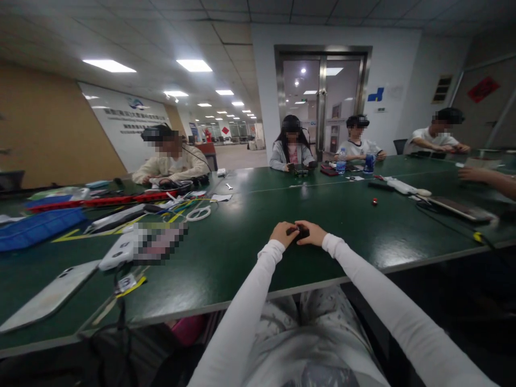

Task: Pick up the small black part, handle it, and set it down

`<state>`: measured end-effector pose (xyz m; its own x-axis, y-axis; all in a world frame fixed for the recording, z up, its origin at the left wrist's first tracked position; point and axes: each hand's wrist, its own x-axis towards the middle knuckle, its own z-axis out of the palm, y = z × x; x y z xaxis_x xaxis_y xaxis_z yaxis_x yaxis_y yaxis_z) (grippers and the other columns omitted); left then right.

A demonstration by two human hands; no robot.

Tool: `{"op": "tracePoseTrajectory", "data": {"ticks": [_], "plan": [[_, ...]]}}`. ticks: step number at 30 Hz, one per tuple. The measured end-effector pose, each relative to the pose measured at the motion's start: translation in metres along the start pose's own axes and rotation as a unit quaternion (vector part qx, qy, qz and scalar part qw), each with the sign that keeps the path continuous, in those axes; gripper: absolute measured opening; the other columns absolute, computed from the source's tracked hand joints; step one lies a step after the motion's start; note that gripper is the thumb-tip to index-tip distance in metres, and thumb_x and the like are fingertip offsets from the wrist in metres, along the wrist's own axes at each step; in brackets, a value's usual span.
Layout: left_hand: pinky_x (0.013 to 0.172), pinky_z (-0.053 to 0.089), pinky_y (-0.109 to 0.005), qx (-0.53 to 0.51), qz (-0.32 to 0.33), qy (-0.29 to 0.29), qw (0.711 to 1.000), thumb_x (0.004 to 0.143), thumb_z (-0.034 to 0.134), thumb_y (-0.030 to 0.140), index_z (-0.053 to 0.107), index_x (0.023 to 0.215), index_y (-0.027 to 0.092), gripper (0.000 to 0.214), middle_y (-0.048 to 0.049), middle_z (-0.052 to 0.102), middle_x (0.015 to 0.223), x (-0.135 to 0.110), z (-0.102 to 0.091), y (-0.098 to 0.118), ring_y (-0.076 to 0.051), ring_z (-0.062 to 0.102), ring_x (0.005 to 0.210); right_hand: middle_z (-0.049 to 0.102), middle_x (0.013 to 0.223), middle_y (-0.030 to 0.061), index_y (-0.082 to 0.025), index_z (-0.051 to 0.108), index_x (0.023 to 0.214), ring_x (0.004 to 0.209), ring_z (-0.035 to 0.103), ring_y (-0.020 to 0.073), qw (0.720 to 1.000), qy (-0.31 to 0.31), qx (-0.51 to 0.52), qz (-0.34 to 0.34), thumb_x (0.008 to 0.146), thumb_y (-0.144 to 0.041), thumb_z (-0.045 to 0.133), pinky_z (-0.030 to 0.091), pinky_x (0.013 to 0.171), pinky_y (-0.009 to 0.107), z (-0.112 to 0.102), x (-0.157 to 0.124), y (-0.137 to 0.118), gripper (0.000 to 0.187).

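Observation:
Both my arms, in white sleeves, reach out over the dark green table (pixel 250 252). My left hand (pixel 282 234) and my right hand (pixel 311 234) meet in the middle, fingers curled around a small dark object (pixel 299 232) that they hold together just above the tabletop. What the object is cannot be made out. A tiny red item (pixel 374 201) lies on the table further off to the right.
A white phone (pixel 48 295), a blue tray (pixel 38 227), a red strip (pixel 100 201), cables and a tape ring (pixel 198 213) crowd the left side. Several seated people work at the far edge; another person's hand (pixel 478 174) rests at right beside a tablet (pixel 455 208).

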<state>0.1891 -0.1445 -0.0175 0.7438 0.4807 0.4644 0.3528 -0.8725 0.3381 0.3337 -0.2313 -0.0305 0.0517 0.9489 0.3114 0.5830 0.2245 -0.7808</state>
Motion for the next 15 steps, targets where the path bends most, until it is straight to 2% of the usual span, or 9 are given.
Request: {"op": "tracePoseTrajectory", "data": {"ticks": [9,15], "plan": [[0.077,0.039,-0.029,-0.001,0.003,-0.004,1.000,0.070,0.053,0.030,0.061,0.085,0.020,0.020,-0.0018,0.058,0.085,0.0011,0.0005,-0.0002,-0.015,0.050,0.082,0.050,0.110,0.0083,-0.019,0.040,0.115,0.096,0.050,0.0214,1.000,0.003,-0.021,0.007,0.047,-0.033,0.072,0.036,0.086,0.039,-0.0003,-0.0005,-0.0012,0.076],[0.078,0.039,-0.030,0.000,-0.014,-0.008,1.000,0.070,0.053,0.031,0.061,0.085,0.020,0.020,-0.0019,0.058,0.086,0.0013,-0.0003,-0.0003,-0.015,0.050,0.082,0.050,0.111,0.0074,-0.020,0.039,0.116,0.097,0.049,0.0202,0.999,-0.025,0.030,0.007,0.051,-0.027,0.071,0.037,0.085,0.038,-0.0046,-0.0005,-0.0029,0.072]]}}
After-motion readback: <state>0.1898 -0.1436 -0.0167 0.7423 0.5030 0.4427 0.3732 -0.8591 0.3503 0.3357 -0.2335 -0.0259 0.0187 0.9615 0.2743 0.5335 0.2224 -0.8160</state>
